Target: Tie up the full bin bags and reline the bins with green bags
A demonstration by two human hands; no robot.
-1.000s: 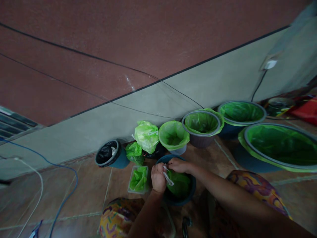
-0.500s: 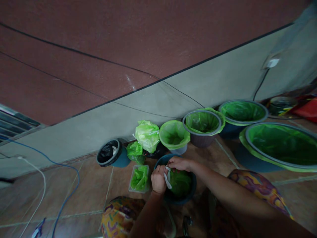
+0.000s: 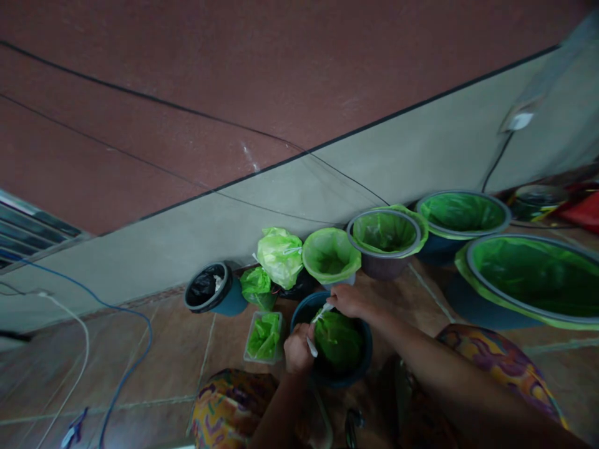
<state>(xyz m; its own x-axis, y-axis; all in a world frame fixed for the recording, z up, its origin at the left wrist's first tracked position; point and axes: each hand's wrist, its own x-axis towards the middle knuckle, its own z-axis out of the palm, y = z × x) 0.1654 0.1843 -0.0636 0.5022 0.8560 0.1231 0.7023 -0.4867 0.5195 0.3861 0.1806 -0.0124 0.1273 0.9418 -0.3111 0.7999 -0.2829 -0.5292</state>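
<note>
A green plastic bag [image 3: 339, 343] sits inside a dark blue bucket [image 3: 367, 358] in front of me. White drawstring-like strips come from the bag's gathered top. My left hand [image 3: 298, 349] is closed on one white strip, whose end [image 3: 312, 347] sticks out below the fingers. My right hand [image 3: 344, 300] grips the other end of the white strip [image 3: 324, 310], above and to the right. The strip stretches between the two hands across the bag's top. Whatever the bag contains is hidden.
Green-lined bins [image 3: 331, 259] stand along the wall to the right. Left of the bucket are a clear tub [image 3: 262, 357] with green plastic, a tied green bag [image 3: 279, 255] and a black-lined bin [image 3: 229, 305]. A blue cable [image 3: 148, 340] crosses the floor.
My hands have moved apart, the right one up and to the right, the left slightly down. The white strip is now drawn out between them at the bag's top.
</note>
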